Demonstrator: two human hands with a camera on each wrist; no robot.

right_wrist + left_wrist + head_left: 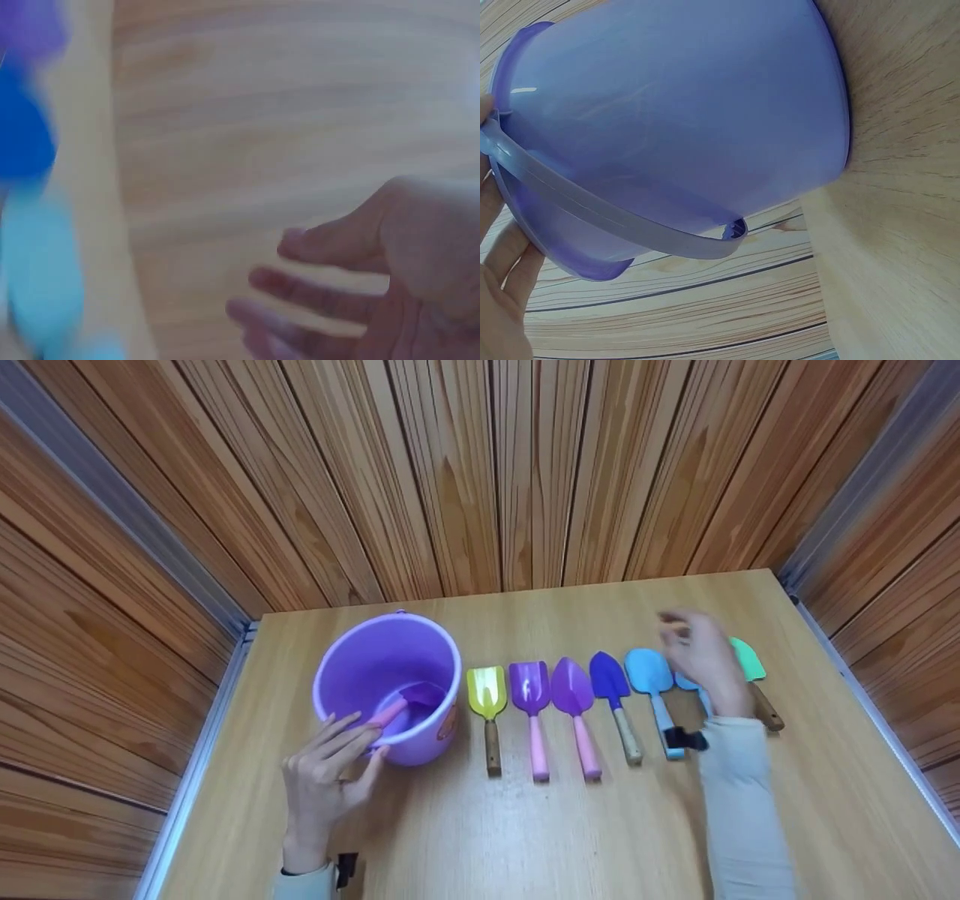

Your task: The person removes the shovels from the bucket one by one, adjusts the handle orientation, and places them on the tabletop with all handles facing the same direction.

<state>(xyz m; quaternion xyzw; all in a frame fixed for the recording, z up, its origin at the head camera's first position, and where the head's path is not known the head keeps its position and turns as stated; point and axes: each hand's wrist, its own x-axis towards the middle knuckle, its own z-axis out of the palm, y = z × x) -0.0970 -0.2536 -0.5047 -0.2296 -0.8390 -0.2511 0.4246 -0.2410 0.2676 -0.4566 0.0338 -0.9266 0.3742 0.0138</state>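
Note:
A purple bucket (330, 675) stands upright on the table's left, its strap handle (615, 214) hanging down outside. My left hand (326, 776) holds its near rim, fingers over the edge and thumb outside. Inside leans a purple toy shovel with a pink handle (388, 712); whether my fingertips touch it I cannot tell. My right hand (705, 656), holding nothing, is above the right end of a row of toy shovels, fingers loosely bent. Nearest it are a light blue shovel (651, 671), another blue one (686, 682) mostly hidden by the hand, and a green one (748, 660), partly covered.
Left of these in the row lie a yellow shovel (487, 690), a square purple shovel (529, 686), a pointed purple trowel (572, 688) and a dark blue trowel (609, 675). Wood-plank walls (465, 472) enclose the table (525, 840) at back and sides.

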